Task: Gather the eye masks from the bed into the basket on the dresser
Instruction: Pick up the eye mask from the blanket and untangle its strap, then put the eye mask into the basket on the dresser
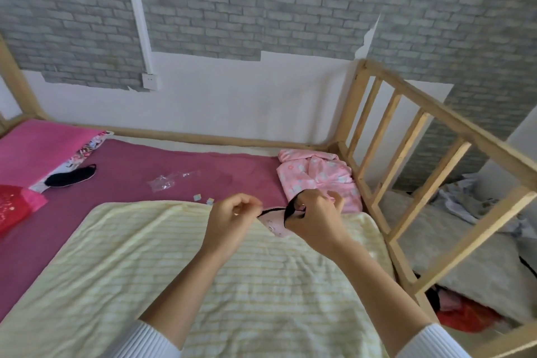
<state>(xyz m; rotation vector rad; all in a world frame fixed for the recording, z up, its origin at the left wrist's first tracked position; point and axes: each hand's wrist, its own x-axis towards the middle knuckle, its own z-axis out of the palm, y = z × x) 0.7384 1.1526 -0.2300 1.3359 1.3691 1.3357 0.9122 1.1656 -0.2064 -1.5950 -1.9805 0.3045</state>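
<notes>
While both hands work pink eye mask (276, 225) over yellow blanket (174, 256): right hand (312, 216) clenched on black strap, left hand (232, 219) pinching strap end. Black eye mask (70, 177) lies far left of blanket, long axis left-right; left hand nearer. Basket unseen.

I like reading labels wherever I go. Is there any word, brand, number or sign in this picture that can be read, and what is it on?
None can be read.
Red bag: pale marks, too blurred to read.
Pink pajamas: a printed pattern only, no letters.
Pink eye mask held in the right hand: a small print, too small to tell.
Black eye mask: plain.
</notes>
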